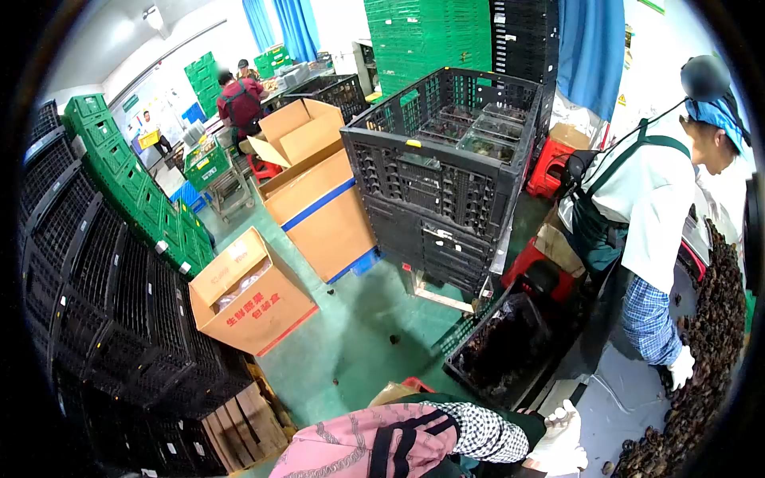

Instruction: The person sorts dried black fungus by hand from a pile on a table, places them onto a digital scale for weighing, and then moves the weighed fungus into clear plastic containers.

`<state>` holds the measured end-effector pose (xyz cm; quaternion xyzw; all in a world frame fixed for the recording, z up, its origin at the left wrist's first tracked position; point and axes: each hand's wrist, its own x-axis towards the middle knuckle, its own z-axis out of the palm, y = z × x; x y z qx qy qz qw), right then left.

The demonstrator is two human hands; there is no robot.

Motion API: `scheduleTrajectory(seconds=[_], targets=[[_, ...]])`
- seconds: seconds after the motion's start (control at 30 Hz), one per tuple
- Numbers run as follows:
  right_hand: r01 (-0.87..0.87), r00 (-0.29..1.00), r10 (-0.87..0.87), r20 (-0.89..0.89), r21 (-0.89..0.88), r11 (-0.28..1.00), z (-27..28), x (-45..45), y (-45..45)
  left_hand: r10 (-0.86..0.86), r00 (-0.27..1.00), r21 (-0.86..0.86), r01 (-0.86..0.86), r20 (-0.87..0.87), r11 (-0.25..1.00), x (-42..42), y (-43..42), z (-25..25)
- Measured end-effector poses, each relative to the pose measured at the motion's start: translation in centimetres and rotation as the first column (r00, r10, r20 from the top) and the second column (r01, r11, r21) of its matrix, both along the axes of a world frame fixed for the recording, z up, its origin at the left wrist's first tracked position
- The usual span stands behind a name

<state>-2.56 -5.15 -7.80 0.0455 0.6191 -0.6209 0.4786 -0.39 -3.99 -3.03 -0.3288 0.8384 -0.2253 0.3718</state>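
Note:
My left hand (561, 443), in a white glove, is at the bottom right, beside the near edge of the grey table (610, 414). Its fingers look curled together; whatever they may hold is hidden. The pink and checkered sleeve (486, 430) of that arm crosses the bottom of the view. A pile of small dark brown rounded pieces (709, 334), whose kind I cannot make out, covers the table's right side. Close to my hand, a black crate (454, 368) with a dark plastic liner stands low beside the table. My right hand is out of view.
Across the table a co-worker (629, 199) reaches a gloved hand to the pile. Stacked black crates (438, 187) with clear boxes stand centrally. Cardboard boxes (251, 295) sit on the green floor; black crates (103, 279) and green crates (135, 175) line the left. Other people work behind.

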Motion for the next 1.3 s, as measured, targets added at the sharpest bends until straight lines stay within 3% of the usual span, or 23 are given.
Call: scheduleTrajectory(seconds=[0.1, 0.17, 0.2, 0.23, 0.4, 0.6, 0.77, 0.93, 0.97, 1.0, 1.03, 1.1, 1.13, 1.2, 1.23, 1.3], targets=[[-0.013, 0.999, 0.012, -0.041, -0.028, 1.000, 0.7, 0.3, -0.4, -0.061, 0.920, 0.041, 0.049, 0.386, 0.998, -0.3, 0.1, 0.1], [-0.007, 0.998, 0.004, -0.060, -0.042, 0.999, 0.8, 0.3, -0.5, -0.088, 0.994, -0.222, 0.100, 0.064, 0.970, 1.9, 0.9, -0.7], [-0.012, 0.997, 0.009, -0.080, -0.042, 0.999, 1.0, 0.4, -0.6, -0.065, 0.973, -0.212, 0.113, 0.222, 0.971, 1.7, 0.8, -0.5], [-0.014, 0.996, 0.010, -0.086, -0.044, 0.999, 1.1, 0.8, -1.0, 0.164, 0.977, -0.019, -0.163, 0.136, 0.986, 0.7, 0.4, 0.6], [-0.025, 0.989, 0.015, -0.150, -0.063, 0.998, 2.1, 1.4, -1.5, 0.136, 0.941, 0.114, -0.105, -0.309, 0.988, 1.8, -0.3, 0.4], [-0.049, 0.972, 0.027, -0.231, -0.091, 0.995, 3.0, 2.2, -1.6, 0.140, 0.796, 0.194, -0.029, -0.589, 0.981, 2.8, -0.8, -1.2], [-0.111, 0.914, 0.029, -0.404, -0.179, 0.978, 3.8, 3.1, -1.6, 0.110, 0.584, 0.236, 0.145, -0.805, 0.961, 3.0, -1.4, -3.1], [-0.228, 0.717, -0.010, -0.697, -0.248, 0.941, 6.2, 5.8, 1.3, 0.089, 0.174, 0.169, 0.527, -0.981, 0.833, 2.9, -0.9, -4.9], [-0.073, 0.468, 0.144, -0.872, 0.124, 0.990, 7.1, 6.6, 1.8, 0.091, 0.083, 0.123, 0.596, -0.992, 0.794, 2.8, -1.2, -5.5], [-0.035, 0.229, 0.107, -0.967, 0.102, 0.994, 6.2, 6.3, 3.0, 0.111, 0.013, 0.094, 0.639, -0.994, 0.763, 2.5, -1.2, -5.9], [0.145, 0.614, -0.315, -0.724, -0.289, 0.946, 6.5, 7.5, 3.3, 0.119, -0.060, 0.046, 0.685, -0.991, 0.727, 2.4, -1.3, -6.4], [0.230, 0.539, -0.322, -0.778, -0.232, 0.945, 7.4, 8.6, 6.1, 0.169, -0.177, -0.018, 0.742, -0.970, 0.670, 1.5, -1.0, -7.2], [0.231, 0.450, -0.229, -0.863, -0.136, 0.963, 8.0, 9.1, 7.3, 0.193, -0.232, -0.051, 0.755, -0.954, 0.654, 0.9, -0.8, -7.5], [0.212, 0.397, -0.149, -0.905, -0.067, 0.975, 8.0, 9.4, 9.8, 0.275, -0.304, -0.060, 0.763, -0.912, 0.643, 0.6, -0.3, -7.8], [0.253, 0.384, -0.148, -0.911, -0.050, 0.966, 8.3, 9.7, 10.4, 0.477, -0.314, 0.110, 0.732, -0.821, 0.672, 0.4, 0.4, -7.8], [0.364, 0.421, -0.179, -0.889, -0.015, 0.931, 7.3, 9.8, 12.5, 0.846, -0.103, 0.497, 0.769, -0.524, 0.402, 3.4, -1.6, -5.1]])
